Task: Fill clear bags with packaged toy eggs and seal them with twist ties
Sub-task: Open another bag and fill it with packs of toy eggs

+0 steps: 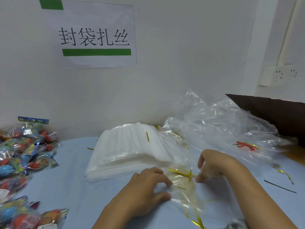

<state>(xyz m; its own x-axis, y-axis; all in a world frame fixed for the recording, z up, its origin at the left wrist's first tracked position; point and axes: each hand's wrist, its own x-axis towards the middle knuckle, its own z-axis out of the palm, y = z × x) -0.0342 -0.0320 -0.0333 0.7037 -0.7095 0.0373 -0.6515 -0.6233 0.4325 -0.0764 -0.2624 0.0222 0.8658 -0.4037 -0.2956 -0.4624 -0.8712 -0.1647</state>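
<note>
Across the pale blue counter (69, 184) quite a bit of stuff is spread out in the head view. Packaged toy eggs (24, 156) are heaped along the left edge, well apart from both hands. A thick stack of clear bags (132, 149) is set in the middle, with one gold twist tie (147, 136) lying on top. Crumpled clear plastic (222, 128) is piled to the right, near a dark brown board (272, 113). A paper sign (94, 37) with green bars is stuck on the white wall, and a socket (279, 75) is mounted at far right.

The left hand (148, 187) is laid on a loose clear bag (183, 194), its edge pinched between thumb and curled fingers. The right hand (212, 166) is hovered just beside some gold ties (181, 172), fingers curled; whether anything is gripped can't be told, it's blurry.
</note>
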